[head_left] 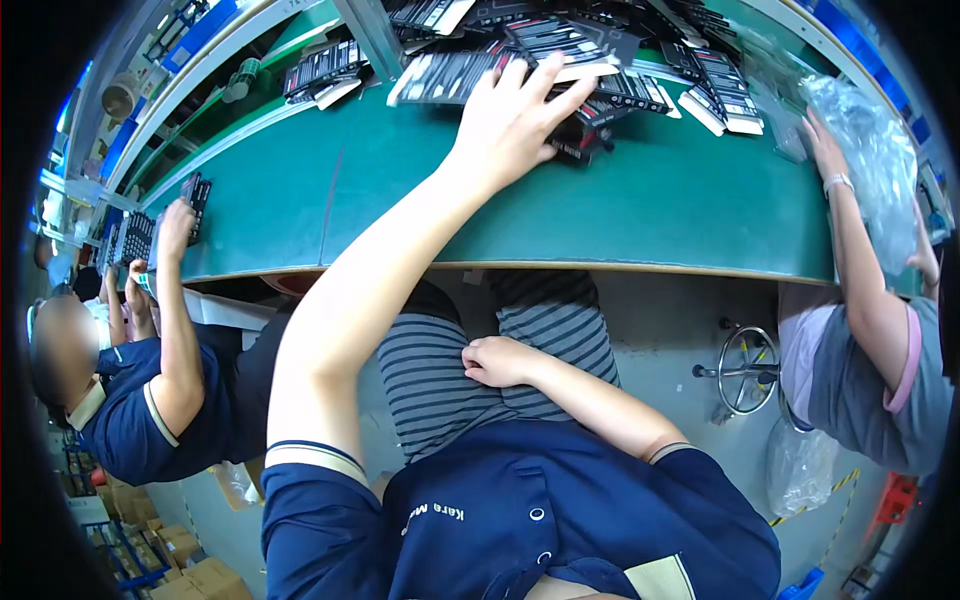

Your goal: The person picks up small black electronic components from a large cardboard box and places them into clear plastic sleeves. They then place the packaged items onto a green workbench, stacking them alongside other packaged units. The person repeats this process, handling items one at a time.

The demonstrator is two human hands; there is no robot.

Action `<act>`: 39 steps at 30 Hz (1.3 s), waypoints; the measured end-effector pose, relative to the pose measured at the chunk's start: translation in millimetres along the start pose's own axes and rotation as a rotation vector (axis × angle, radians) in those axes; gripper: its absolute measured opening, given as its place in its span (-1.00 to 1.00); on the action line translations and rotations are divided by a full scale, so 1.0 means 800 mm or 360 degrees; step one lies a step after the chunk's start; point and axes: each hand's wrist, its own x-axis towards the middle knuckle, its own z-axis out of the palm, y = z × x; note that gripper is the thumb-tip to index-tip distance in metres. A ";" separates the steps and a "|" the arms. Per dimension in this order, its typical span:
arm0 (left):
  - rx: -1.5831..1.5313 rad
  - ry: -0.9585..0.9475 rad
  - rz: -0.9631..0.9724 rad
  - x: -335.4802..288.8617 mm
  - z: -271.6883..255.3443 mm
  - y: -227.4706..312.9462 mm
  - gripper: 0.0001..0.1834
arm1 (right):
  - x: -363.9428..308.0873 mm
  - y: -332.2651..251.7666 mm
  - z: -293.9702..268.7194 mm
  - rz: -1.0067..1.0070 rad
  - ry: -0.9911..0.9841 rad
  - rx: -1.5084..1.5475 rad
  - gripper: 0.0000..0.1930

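Observation:
My left hand (515,118) reaches over the green workbench to a pile of flat black-and-white printed cartons (440,78). Its fingers are spread and rest on the cartons, with the thumb out to the right. Under and beside the thumb, a dark carton (572,148) with red marks looks blurred. What lies beneath my palm is hidden. My right hand (498,361) lies on my striped trousers in my lap. Its fingers are loosely curled together, and nothing shows in them.
The green bench top (400,200) carries more cartons (725,92) at the back, by a metal post (370,38). A co-worker at left handles black cartons (135,238). Another at right touches a clear plastic bag (865,150). A wheeled stool base (748,370) stands below.

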 end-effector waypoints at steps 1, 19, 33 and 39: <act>0.0053 0.0088 -0.0048 0.000 0.011 -0.010 0.04 | 0.001 -0.001 -0.001 -0.0009 0.0016 0.0027 -0.81; 0.1317 -0.0080 -0.2033 -0.618 -0.397 0.064 -0.46 | 0.150 0.186 -0.135 -0.0037 -0.0260 0.4055 -0.48; 0.1442 -0.0819 -0.4993 -0.748 -0.345 0.581 0.08 | 0.201 0.036 -0.239 -0.0077 -0.0628 0.2750 -0.34; 0.0781 -0.1179 -0.5258 -0.740 -0.344 0.521 0.45 | 0.203 0.041 -0.240 -0.0149 -0.0947 0.2980 -0.26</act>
